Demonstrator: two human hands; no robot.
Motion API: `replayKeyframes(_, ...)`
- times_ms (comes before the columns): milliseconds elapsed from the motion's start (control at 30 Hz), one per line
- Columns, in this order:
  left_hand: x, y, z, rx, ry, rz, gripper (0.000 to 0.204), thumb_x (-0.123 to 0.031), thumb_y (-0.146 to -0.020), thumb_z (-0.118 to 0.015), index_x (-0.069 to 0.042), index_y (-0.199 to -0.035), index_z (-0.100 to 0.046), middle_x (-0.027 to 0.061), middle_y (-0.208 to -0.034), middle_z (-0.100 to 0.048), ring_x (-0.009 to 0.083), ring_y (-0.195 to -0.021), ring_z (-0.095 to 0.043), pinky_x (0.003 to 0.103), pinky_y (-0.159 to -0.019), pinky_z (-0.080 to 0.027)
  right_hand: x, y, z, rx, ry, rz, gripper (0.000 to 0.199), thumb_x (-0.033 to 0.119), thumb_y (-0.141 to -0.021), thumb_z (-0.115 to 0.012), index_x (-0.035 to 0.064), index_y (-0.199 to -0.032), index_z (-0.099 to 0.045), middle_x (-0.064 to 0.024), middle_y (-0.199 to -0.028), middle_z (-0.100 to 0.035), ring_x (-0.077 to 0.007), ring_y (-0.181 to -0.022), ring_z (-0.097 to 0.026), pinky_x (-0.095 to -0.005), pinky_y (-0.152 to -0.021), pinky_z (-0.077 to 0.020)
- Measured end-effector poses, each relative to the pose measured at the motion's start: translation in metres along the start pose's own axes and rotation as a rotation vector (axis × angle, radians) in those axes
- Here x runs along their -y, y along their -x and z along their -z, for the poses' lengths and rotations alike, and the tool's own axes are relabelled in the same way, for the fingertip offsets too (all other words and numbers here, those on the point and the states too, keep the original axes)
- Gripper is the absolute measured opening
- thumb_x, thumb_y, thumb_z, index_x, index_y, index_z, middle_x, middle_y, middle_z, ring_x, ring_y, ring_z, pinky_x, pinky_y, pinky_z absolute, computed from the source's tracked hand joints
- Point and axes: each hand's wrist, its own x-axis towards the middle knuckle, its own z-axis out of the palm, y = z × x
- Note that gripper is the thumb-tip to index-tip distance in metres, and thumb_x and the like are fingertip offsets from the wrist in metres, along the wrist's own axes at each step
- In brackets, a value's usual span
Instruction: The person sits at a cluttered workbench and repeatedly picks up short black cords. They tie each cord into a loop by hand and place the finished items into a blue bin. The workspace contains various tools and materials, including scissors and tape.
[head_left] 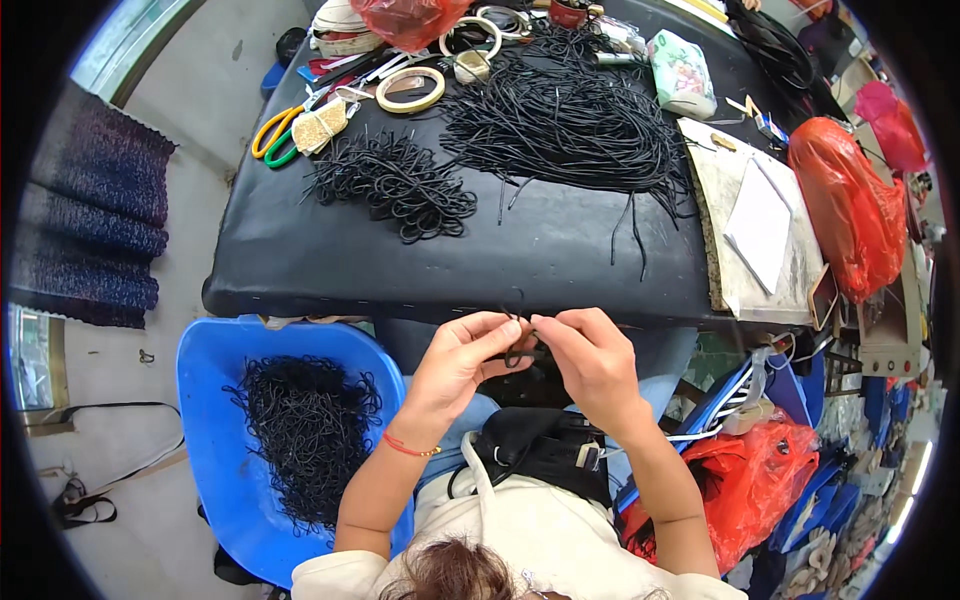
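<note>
Between my two hands, just off the table's near edge, is a thin black cord point(514, 358) bent into a small loop. My left hand point(468, 358) pinches it between thumb and forefinger. Close beside it, my right hand point(588, 362) has its fingertips closed on the same cord. The fingers partly hide the cord, so I cannot make out a knot. On the black table point(400, 275) lie a heap of looped black cords point(395, 185) and, farther right, a larger spread of long loose cords point(570, 125).
A blue tub point(225, 450) with a tangle of black cord loops point(305, 435) stands at my left. Scissors point(275, 135) and a tape roll point(410, 90) lie at the table's far left. At the right are a pale board point(745, 275) and red plastic bags point(850, 210).
</note>
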Motion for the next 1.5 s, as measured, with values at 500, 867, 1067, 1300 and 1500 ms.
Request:
replayKeyframes(500,0.014,0.001,-0.002,-0.043,-0.779,-0.235,0.014,-0.004,-0.086,-0.057,0.005,-0.097,-0.061,0.0064,-0.08,-0.063,0.0083,-0.075,-0.058,0.023,-0.069,-0.05,0.01,-0.019,0.027,0.259,0.271,0.291,0.023,0.011,-0.066,-0.059,0.0032,-0.088,-0.054,-0.0057,-0.081,-0.05,-0.0198,-0.072,-0.049,-0.0307,-0.064,-0.0384)
replayKeyframes(867,0.003,0.0,-0.006,0.092,-0.227,-0.194,0.021,-0.008,-0.089,-0.056,0.001,-0.108,-0.056,0.005,-0.089,-0.061,0.0093,-0.079,-0.059,0.024,-0.074,-0.05,0.002,0.005,0.003,0.148,-0.263,-0.198,0.012,-0.002,-0.08,-0.058,-0.0015,-0.092,-0.059,-0.012,-0.075,-0.052,-0.0261,-0.063,-0.053,-0.0319,-0.057,-0.0433)
replayKeyframes(1067,0.015,-0.002,-0.005,0.025,-0.293,-0.293,0.019,-0.008,-0.088,-0.058,0.001,-0.105,-0.058,0.0056,-0.092,-0.062,0.008,-0.081,-0.058,0.023,-0.072,-0.048,0.015,0.013,0.01,0.253,-0.89,-0.664,0.019,0.002,-0.085,-0.057,-0.0012,-0.103,-0.062,-0.0085,-0.091,-0.063,-0.0116,-0.077,-0.061,-0.0246,-0.068,-0.0505)
replayKeyframes(1300,0.013,0.003,-0.011,-0.038,-0.167,-0.307,0.018,-0.003,-0.083,-0.062,0.002,-0.1,-0.06,0.0062,-0.086,-0.064,0.0095,-0.079,-0.06,0.023,-0.072,-0.049,0.013,0.009,0.0,0.042,-0.759,-0.691,0.01,0.006,-0.084,-0.062,-0.0021,-0.089,-0.062,-0.0013,-0.071,-0.062,-0.0049,-0.065,-0.056,-0.019,-0.057,-0.0442)
replayKeyframes(1500,0.034,0.001,-0.025,-0.252,-0.322,-0.603,0.014,0.003,-0.081,-0.061,0.003,-0.094,-0.059,0.0081,-0.089,-0.063,0.0113,-0.08,-0.061,0.023,-0.074,-0.049,0.011,0.015,-0.019,-0.081,-0.543,-0.663,0.012,0.008,-0.081,-0.065,-0.0005,-0.083,-0.057,-0.0006,-0.064,-0.059,-0.0037,-0.056,-0.052,-0.0191,-0.05,-0.0414)
